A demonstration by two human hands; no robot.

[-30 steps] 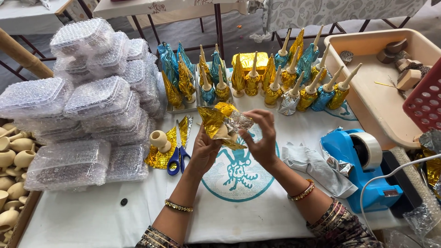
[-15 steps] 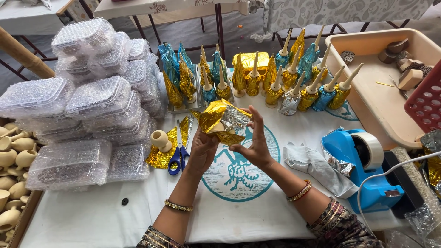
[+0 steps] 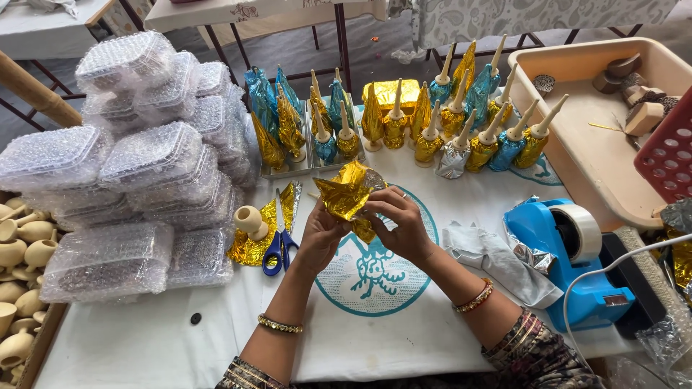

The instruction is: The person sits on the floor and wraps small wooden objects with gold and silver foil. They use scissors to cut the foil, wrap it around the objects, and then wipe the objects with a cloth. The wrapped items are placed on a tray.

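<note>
A white cloth-covered table fills the frame. At left, bubble-wrapped boxes are stacked beside blue-handled scissors. At centre, left hand and right hand pinch crinkled gold foil. Lower right stands a blue tape dispenser.

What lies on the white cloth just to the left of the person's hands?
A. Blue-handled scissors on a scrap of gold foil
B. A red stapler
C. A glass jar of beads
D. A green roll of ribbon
A. Blue-handled scissors lie on a scrap of gold foil beside the left hand, which together with the right hand holds a crumpled piece of gold foil.
</note>
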